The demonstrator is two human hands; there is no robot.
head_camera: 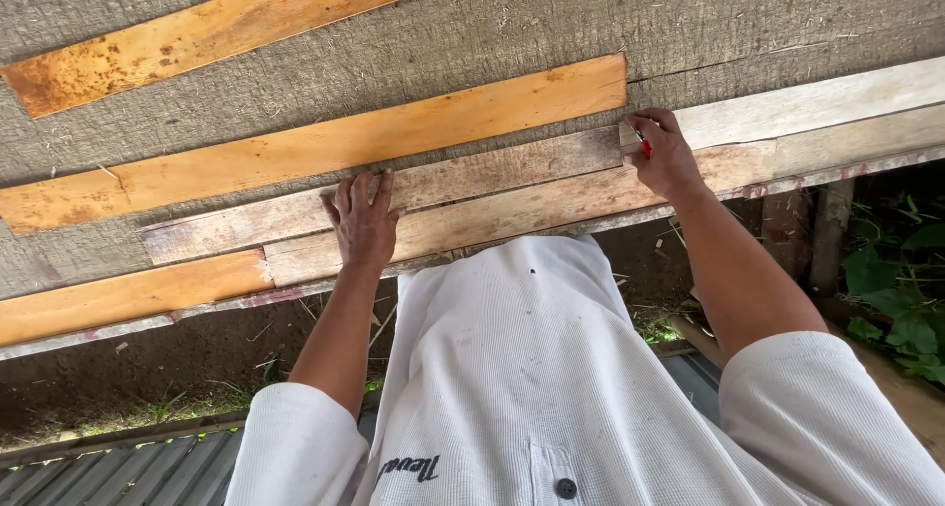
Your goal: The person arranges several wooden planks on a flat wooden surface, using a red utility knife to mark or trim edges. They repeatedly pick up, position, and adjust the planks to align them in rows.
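My left hand (361,221) lies flat, fingers apart, on a weathered brown plank (492,171) that rests on a rough grey work surface (394,53). My right hand (667,157) grips a small red marker (644,148), its tip against the plank just where a long orange plank (325,147) ends and a pale plank (817,102) begins. A second weathered plank (522,211) runs along the near edge, under both hands. My white shirt (532,368) fills the lower middle of the view.
Another orange plank (197,33) lies at the far left, and a shorter one (118,294) sits at the near left edge. Below are bare soil, corrugated metal sheeting (108,467), a wooden post (832,225) and green plants (906,289) at right.
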